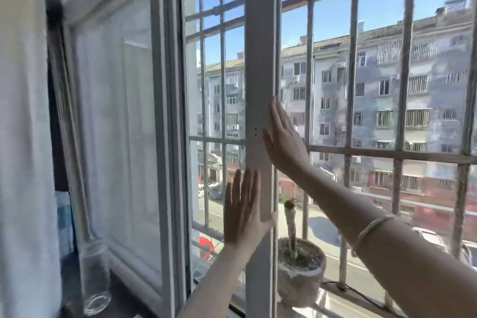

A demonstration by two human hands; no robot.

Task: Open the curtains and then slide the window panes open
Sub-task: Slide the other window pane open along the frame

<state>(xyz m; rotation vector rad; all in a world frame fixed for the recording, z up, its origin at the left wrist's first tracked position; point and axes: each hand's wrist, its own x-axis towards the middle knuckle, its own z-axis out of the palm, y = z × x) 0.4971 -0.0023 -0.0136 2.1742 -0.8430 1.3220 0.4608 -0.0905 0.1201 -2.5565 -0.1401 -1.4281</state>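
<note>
A white curtain (pixel 23 137) hangs gathered at the far left. The white upright frame of a sliding window pane (pixel 260 59) stands in the middle of the view. My left hand (pixel 244 210) lies flat against the lower part of that frame, fingers up and thumb hooked round its right edge. My right hand (pixel 282 141) presses flat on the frame's right edge higher up, a bracelet on its forearm. Another pane (pixel 116 111) with a grey frame sits at the left, reflecting the curtain.
Grey metal security bars (pixel 353 152) run outside the whole window. A potted plant (pixel 299 266) stands on the outer ledge just right of the frame. A clear glass jar (pixel 94 276) stands on the inner sill at the lower left. Apartment blocks and a street lie beyond.
</note>
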